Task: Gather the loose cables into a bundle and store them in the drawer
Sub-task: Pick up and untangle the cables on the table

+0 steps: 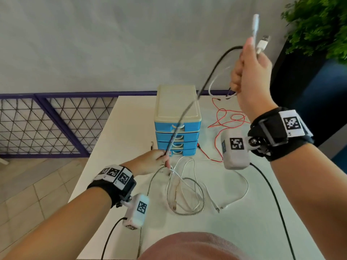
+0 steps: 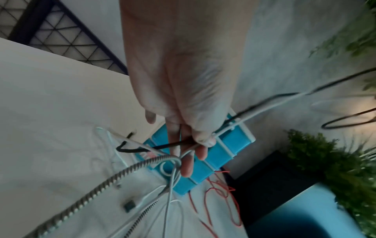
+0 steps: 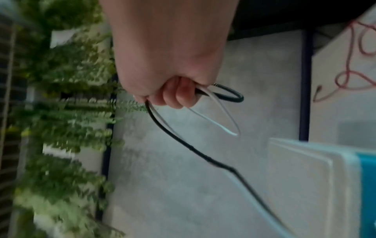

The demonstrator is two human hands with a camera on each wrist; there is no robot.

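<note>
My right hand point(image 1: 249, 72) is raised high and grips a black cable point(image 1: 212, 70) and white cables, whose white plugs point(image 1: 262, 45) stick up above the fist; in the right wrist view the fingers point(image 3: 177, 95) curl round these strands. My left hand point(image 1: 154, 160), low in front of the blue drawer unit point(image 1: 177, 136), pinches the same black cable and white strands point(image 2: 230, 130) lower down. A silver braided cable point(image 1: 195, 196) and white cables point(image 1: 242, 186) lie coiled on the white table point(image 1: 116, 147). A red wire point(image 1: 223, 119) lies to the right of the unit. All drawers look closed.
A purple mesh railing point(image 1: 47, 124) runs along the table's far left side. A green plant point(image 1: 319, 25) and a dark planter stand at the right. The wrist cameras' black leads point(image 1: 272, 196) trail over the near table. My knee point(image 1: 187, 246) shows at the bottom edge.
</note>
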